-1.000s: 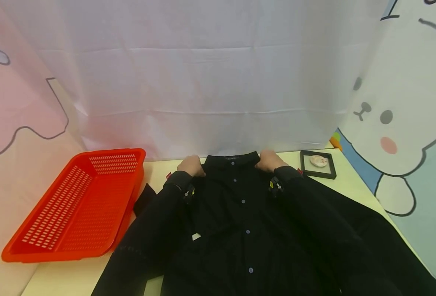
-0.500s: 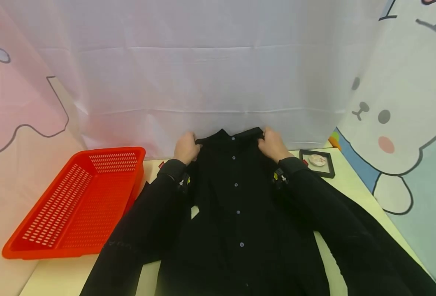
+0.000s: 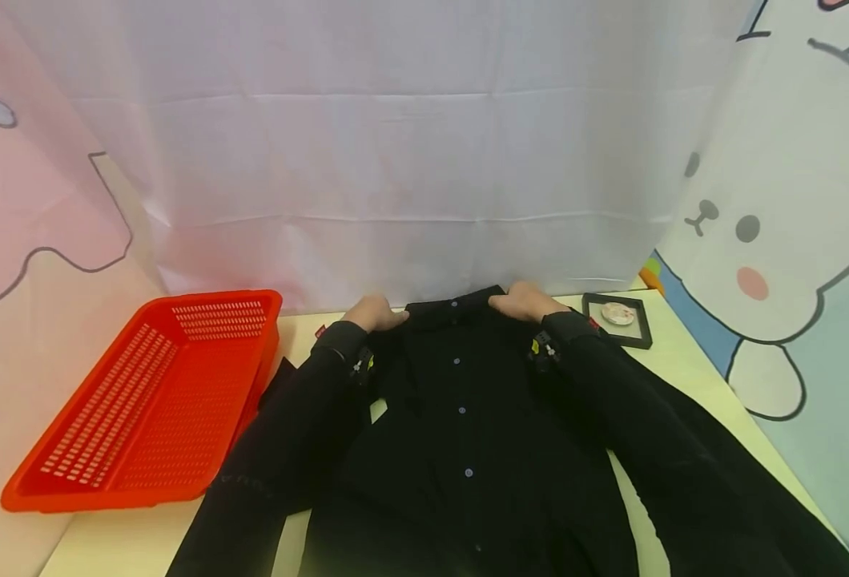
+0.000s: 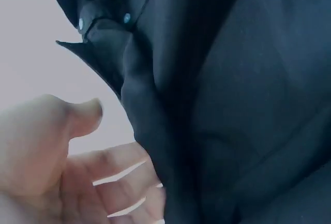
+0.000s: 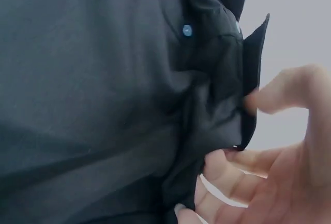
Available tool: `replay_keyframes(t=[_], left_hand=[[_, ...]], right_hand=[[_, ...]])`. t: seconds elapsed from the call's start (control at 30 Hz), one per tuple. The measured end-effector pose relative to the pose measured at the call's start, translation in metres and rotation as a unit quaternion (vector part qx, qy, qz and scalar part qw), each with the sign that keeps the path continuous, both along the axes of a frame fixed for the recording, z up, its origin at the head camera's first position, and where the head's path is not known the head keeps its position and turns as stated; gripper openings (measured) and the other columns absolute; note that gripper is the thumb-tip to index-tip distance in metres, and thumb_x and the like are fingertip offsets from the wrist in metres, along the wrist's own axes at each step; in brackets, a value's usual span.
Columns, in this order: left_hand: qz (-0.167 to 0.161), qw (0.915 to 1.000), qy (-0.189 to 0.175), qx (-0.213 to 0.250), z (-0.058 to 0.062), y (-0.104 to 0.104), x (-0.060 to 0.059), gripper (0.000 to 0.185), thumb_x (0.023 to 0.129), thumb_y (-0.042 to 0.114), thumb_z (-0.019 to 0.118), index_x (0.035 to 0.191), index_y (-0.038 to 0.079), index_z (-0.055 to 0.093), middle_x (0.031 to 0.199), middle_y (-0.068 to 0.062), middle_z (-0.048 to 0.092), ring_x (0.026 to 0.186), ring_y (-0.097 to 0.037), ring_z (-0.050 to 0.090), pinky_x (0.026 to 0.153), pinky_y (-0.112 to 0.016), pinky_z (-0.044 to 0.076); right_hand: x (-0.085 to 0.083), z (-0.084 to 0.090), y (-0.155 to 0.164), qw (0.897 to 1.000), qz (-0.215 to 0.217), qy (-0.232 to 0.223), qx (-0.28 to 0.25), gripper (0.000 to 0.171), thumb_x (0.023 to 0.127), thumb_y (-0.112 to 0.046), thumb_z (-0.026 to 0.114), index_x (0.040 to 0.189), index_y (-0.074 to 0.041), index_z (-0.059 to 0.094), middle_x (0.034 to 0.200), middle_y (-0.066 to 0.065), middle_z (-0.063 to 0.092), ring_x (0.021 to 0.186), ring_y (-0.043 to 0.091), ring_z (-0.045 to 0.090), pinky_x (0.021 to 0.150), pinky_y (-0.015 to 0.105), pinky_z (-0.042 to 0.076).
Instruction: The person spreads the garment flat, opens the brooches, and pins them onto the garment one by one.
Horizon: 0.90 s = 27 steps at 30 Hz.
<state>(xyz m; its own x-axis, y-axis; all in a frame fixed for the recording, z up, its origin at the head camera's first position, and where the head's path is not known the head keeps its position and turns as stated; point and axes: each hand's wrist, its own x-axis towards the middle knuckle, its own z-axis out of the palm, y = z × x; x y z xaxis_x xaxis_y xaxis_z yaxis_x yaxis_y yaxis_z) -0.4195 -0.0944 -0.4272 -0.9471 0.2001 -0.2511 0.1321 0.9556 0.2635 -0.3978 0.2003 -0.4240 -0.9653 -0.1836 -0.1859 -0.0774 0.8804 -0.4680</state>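
1. Already we have the black shirt (image 3: 460, 417) spread buttons-up on the table (image 3: 691, 377), collar at the far edge.
2. Our left hand (image 3: 374, 312) and right hand (image 3: 521, 302) touch its shoulders with loosely parted fingers.
3. Folding remains; the red basket (image 3: 143, 401) sits left.

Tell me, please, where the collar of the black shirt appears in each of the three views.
Head: collar of the black shirt at centre, at the table's far edge, between both hands.
Left wrist: collar upper left, above the left hand.
Right wrist: collar upper right, beside the right hand.
Shared landmark: the pale top button.
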Motion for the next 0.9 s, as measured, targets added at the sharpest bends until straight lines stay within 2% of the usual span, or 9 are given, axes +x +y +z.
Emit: replay_keyframes(t=[0.1,0.27,0.37,0.47,0.53,0.6,0.7,0.77,0.9], left_hand=[[0.017,0.9998,-0.003,0.009,-0.002,0.005,0.001,0.051,0.101,0.045,0.041,0.103,0.0,0.063,0.124,-0.022,0.058,0.112,-0.036,0.057,0.097,-0.05,0.044],[0.012,0.9976,0.033,0.06,-0.004,0.017,0.0,0.042,0.1,0.037,0.048,0.071,0.006,0.053,0.084,-0.014,0.054,0.081,-0.03,0.054,0.079,-0.043,0.042],[0.018,0.9953,0.023,0.093,-0.004,0.021,-0.003,0.037,0.1,0.033,0.051,0.081,0.002,0.059,0.086,-0.015,0.056,0.076,-0.028,0.054,0.073,-0.039,0.046],[0.046,0.9919,-0.022,0.116,-0.005,0.018,-0.006,0.031,0.095,0.027,0.061,0.1,-0.003,0.062,0.095,-0.018,0.059,0.075,-0.028,0.058,0.068,-0.035,0.049],[0.068,0.988,-0.052,0.128,-0.008,0.014,-0.008,0.032,0.09,0.025,0.069,0.104,-0.003,0.063,0.096,-0.017,0.06,0.072,-0.026,0.06,0.063,-0.033,0.05],[0.082,0.9851,-0.055,0.141,-0.01,0.009,-0.01,0.029,0.085,0.024,0.074,0.097,-0.001,0.067,0.087,-0.012,0.06,0.066,-0.023,0.059,0.058,-0.031,0.048],[0.072,0.9834,0.008,0.167,-0.012,0.001,-0.011,0.023,0.084,0.022,0.075,0.072,0.005,0.065,0.064,-0.003,0.053,0.054,-0.016,0.05,0.051,-0.027,0.039],[0.052,0.9773,0.077,0.19,-0.011,-0.002,-0.012,0.032,0.084,0.019,0.074,0.06,0.01,0.056,0.056,0.003,0.043,0.05,-0.014,0.042,0.048,-0.026,0.033],[0.024,0.9487,0.199,0.245,-0.002,-0.003,-0.013,0.038,0.085,0.012,0.067,0.058,0.012,0.04,0.055,0.003,0.032,0.052,-0.016,0.033,0.051,-0.029,0.025]], right_hand=[[0.0,-0.004,-0.002,0.999,-0.04,-0.014,-0.024,0.056,0.1,-0.05,0.033,0.055,-0.016,0.038,0.053,0.0,0.032,0.049,0.017,0.029,0.057,0.035,0.03],[0.0,-0.013,-0.003,0.998,-0.047,0.038,0.007,0.053,0.101,-0.035,0.048,0.052,-0.016,0.038,0.053,-0.001,0.029,0.049,0.015,0.03,0.058,0.033,0.033],[-0.001,-0.016,-0.004,0.996,-0.044,0.073,-0.013,0.052,0.095,-0.026,0.061,0.049,-0.015,0.039,0.049,-0.003,0.025,0.047,0.013,0.024,0.052,0.03,0.027],[-0.002,-0.015,-0.004,0.991,-0.024,0.12,-0.051,0.047,0.092,-0.019,0.066,0.05,-0.011,0.048,0.047,-0.002,0.028,0.046,0.014,0.025,0.05,0.03,0.023],[-0.004,-0.015,-0.003,0.986,0.003,0.152,-0.065,0.04,0.092,-0.018,0.065,0.054,-0.008,0.057,0.048,0.002,0.036,0.048,0.016,0.03,0.051,0.031,0.025],[-0.005,-0.013,-0.003,0.981,0.023,0.174,-0.076,0.03,0.093,-0.018,0.064,0.065,-0.005,0.065,0.057,0.006,0.05,0.053,0.019,0.042,0.054,0.032,0.034],[-0.006,-0.009,-0.002,0.975,0.029,0.193,-0.103,0.021,0.095,-0.019,0.061,0.091,0.0,0.069,0.083,0.016,0.065,0.073,0.028,0.058,0.067,0.038,0.047],[-0.006,-0.005,-0.001,0.972,0.016,0.196,-0.127,0.023,0.096,-0.018,0.059,0.105,0.002,0.064,0.097,0.02,0.066,0.086,0.032,0.062,0.076,0.043,0.05],[-0.007,0.003,0.003,0.968,-0.011,0.196,-0.157,0.027,0.096,-0.017,0.058,0.114,0.002,0.055,0.105,0.022,0.064,0.094,0.035,0.062,0.081,0.046,0.049]])
